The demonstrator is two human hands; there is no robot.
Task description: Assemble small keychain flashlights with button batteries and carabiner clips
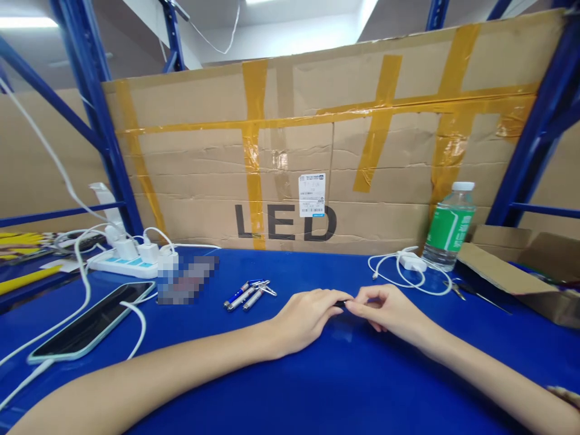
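Observation:
My left hand [304, 319] is closed, its thumb and fingers pinching a small black object [341, 303] just above the blue tabletop. My right hand [390, 307] meets it from the other side, thumb and forefinger pressed together at the object's right end. Most of the object is hidden by the fingers, so its kind cannot be made out. Left of my hands lie a few small pen-shaped metal pieces [247, 295], silver and blue, with what look like key clips.
A phone [93, 320] with white cables and a white power strip [122, 263] are on the left. At the right are a white cable with an adapter [412, 261], a water bottle [448, 229], scissors [457, 291] and an open carton [525, 278]. A large cardboard sheet [203, 175] stands behind.

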